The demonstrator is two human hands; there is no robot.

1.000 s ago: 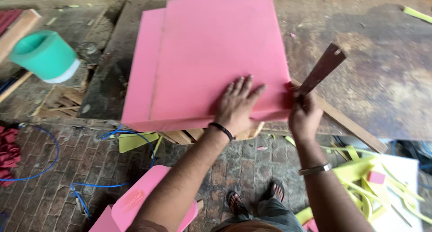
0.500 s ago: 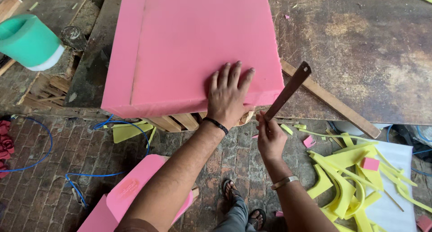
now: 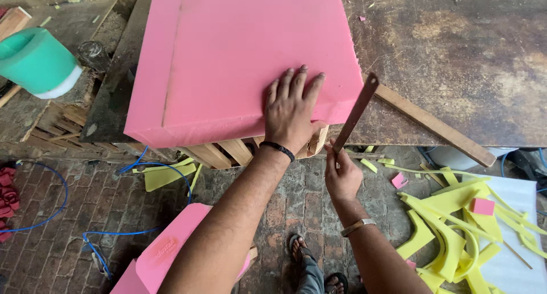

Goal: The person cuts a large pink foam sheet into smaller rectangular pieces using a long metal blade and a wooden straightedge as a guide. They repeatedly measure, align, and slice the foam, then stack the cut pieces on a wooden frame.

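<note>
A stack of pink foam sheets (image 3: pixel 239 60) lies on a dark worn table (image 3: pixel 467 60), its near edge overhanging the table's front. My left hand (image 3: pixel 292 109) presses flat on the foam's near right corner, fingers spread. My right hand (image 3: pixel 342 174) is below the table edge, gripping a long thin brown blade (image 3: pixel 356 111) that points up along the foam's right side. A long wooden strip (image 3: pixel 433 124) lies on the table just right of the blade.
A green foam roll (image 3: pixel 34 60) stands at the far left. Yellow foam offcuts (image 3: pixel 456 225) and a white sheet (image 3: pixel 513 254) cover the brick floor on the right. More pink foam (image 3: pixel 165 254) and a blue cord (image 3: pixel 97 243) lie below left. My sandalled feet (image 3: pixel 310 265) show at the bottom.
The view has moved closer and the foam fills more of it. My right hand has come down below the table edge, and the blade now stands steeper beside the foam's corner.
</note>
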